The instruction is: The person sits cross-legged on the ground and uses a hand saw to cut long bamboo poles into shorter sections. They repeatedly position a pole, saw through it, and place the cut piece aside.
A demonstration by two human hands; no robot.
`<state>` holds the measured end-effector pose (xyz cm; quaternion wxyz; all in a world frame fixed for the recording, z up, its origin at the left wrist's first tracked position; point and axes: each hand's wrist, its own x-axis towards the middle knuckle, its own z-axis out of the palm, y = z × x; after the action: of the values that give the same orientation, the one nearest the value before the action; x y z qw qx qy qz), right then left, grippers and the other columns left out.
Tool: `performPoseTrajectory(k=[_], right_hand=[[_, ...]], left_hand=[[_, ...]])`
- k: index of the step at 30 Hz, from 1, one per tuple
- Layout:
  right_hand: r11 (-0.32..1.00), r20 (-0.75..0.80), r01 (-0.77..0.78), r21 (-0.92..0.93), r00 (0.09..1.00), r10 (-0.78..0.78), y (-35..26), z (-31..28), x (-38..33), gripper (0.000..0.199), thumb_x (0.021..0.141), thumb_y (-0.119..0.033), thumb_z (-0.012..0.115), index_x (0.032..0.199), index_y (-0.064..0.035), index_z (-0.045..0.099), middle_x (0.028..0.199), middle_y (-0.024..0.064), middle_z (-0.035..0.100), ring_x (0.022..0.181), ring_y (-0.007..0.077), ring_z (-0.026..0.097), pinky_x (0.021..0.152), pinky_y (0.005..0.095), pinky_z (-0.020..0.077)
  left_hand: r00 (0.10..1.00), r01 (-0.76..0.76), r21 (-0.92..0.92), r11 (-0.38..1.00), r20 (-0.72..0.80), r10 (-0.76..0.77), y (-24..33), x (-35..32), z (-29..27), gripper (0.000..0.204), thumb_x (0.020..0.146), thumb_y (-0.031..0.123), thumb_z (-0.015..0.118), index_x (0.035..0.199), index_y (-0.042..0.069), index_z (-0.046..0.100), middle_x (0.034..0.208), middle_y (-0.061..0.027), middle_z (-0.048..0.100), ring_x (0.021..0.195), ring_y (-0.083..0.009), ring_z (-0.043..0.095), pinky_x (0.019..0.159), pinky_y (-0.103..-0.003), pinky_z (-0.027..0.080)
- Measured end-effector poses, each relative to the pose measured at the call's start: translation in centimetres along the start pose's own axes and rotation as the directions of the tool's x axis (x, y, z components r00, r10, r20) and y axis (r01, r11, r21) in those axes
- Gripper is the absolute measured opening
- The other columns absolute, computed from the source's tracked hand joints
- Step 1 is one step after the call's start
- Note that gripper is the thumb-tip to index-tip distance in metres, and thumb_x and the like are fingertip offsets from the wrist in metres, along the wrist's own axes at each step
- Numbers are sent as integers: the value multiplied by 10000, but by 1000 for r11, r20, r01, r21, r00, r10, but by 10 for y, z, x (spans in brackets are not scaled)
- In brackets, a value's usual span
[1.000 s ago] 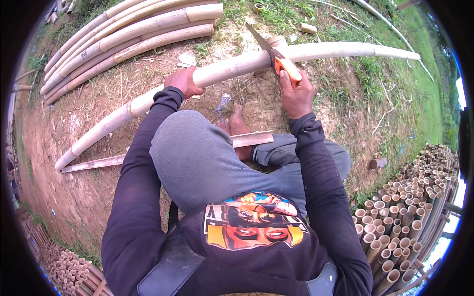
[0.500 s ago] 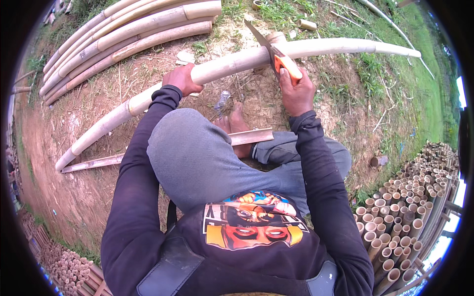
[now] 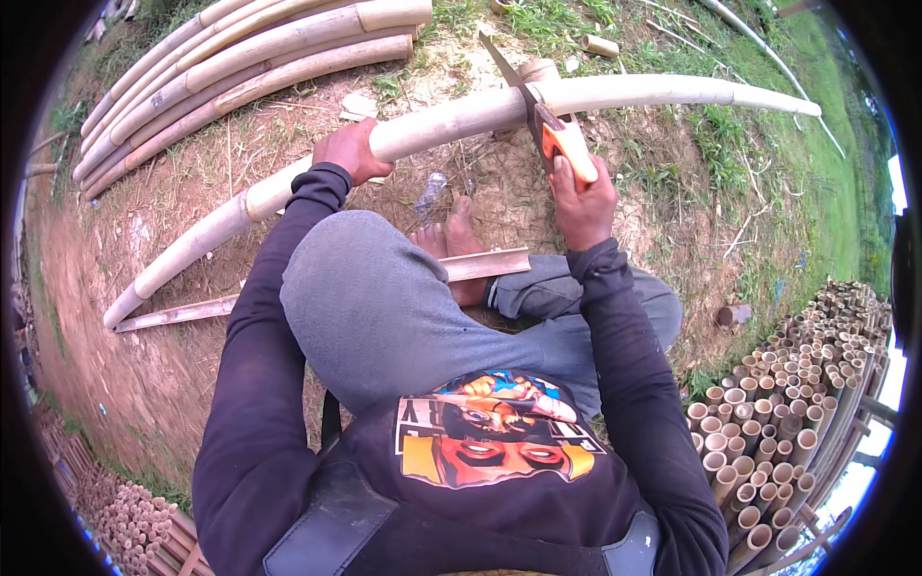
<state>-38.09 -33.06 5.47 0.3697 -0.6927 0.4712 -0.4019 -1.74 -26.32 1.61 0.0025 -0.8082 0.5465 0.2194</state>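
1 bare left hand (image 3: 351,154) clasps the long, round, pale bamboo pole (image 3: 427,132) across the upper frame, 1 bare right hand (image 3: 585,200) grips the orange-handled metal saw (image 3: 573,146) at upper centre — a rolling pole could bind the blade (image 3: 509,68).

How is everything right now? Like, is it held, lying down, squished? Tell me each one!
Left hand: closed around the bamboo pole
Right hand: closed on the saw's handle
Saw: held, blade across the pole
Bamboo pole: slanting, cut depth hidden
Split bamboo strip: lying lengthwise, open side showing
Clear plastic thing: on the ground, looks crumpled
Upper-left poles: lying side by side
Right-hand bamboo pile: stacked, hollow ends showing
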Motion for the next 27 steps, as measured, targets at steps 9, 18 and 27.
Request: performPoseTrajectory(k=[9,18,27], right_hand=[[994,-15,-71,-82,997,70,-49,-102,-149,285,997,-38,723,1248,79,659,990,123,769,827,149,728,753,328,588],[990,-37,117,-74,992,-120,16,36,42,270,1021,-220,750,1156,7,693,853,165,748,729,217,728,682,359,559],[992,-3,-113,-47,994,113,-46,-112,-174,268,995,-31,712,1223,90,637,1046,174,779,924,203,772,834,332,602]], left_hand=[[1000,9,31,999,18,-9,2,0,-2,708,730,430,868,1371,212,664,1212,-110,769,1130,-328,741,990,-468,576],[999,-13,23,1000,-30,14,2,-4,-6,709,729,480,870,1332,164,672,1163,-132,774,1078,-340,754,959,-471,587],[1000,-13,21,1000,18,12,-4,-7,8,706,722,471,868,1321,155,669,1179,-133,772,1092,-335,753,955,-474,594]])
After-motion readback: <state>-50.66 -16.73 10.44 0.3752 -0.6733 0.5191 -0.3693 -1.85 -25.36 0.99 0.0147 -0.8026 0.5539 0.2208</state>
